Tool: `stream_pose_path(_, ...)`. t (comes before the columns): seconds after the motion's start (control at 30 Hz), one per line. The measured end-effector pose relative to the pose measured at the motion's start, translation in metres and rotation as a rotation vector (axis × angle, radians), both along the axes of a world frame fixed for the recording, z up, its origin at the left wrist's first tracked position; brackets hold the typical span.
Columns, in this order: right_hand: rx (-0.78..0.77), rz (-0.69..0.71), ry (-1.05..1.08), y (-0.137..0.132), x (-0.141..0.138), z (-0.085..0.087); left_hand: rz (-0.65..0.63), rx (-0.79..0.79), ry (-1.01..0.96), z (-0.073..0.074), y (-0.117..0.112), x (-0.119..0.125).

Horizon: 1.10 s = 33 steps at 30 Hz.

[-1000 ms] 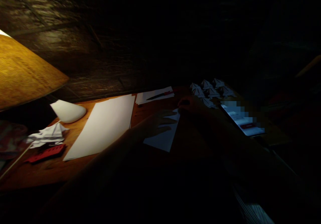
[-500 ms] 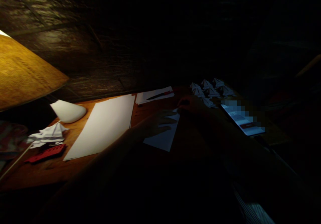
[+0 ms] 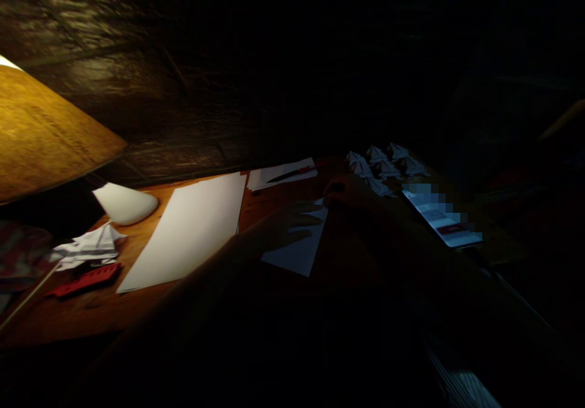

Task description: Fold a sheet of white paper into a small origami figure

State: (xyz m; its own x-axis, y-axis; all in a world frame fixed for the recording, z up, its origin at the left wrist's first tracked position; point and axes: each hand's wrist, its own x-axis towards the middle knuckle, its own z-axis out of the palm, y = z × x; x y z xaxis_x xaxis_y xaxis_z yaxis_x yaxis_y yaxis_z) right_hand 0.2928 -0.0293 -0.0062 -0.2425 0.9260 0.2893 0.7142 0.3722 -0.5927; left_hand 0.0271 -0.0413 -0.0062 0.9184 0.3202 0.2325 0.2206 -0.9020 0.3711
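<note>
One small white paper piece (image 3: pixel 297 254) is lying near the middle of the tabletop (image 3: pixel 86 319), with the left hand (image 3: pixel 292 220) resting its fingers spread wide across it and the right hand (image 3: pixel 346 191) curling beside its far tip. Over the last second neither hand is visibly shifting and the paper's outline is staying the same, apparently indicating a steady hold rather than progress. Deep shadow is hiding the right fingertips, so whether that grip is pinching the tip is remaining undetermined, and the tabletop's near right edge is disappearing into black.
</note>
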Motion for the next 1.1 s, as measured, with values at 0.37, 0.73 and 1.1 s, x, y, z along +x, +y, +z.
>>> stream_pose_path(0.37, 0.010, -0.004, 0.002, -0.0013, -0.0013, 0.0010, -0.002, 0.012, 0.003, 0.0035, -0.0034, 0.0009)
stream_pose_path(0.73, -0.001, 0.000, -0.008, -0.0011, -0.0007, 0.0011, 0.003, 0.000, 0.003, 0.0031, -0.0039, 0.0008)
stream_pose_path(1.1, 0.009, -0.001, 0.007, 0.0000, -0.0012, -0.0004, -0.008, 0.012, -0.005, 0.0030, -0.0038, 0.0001)
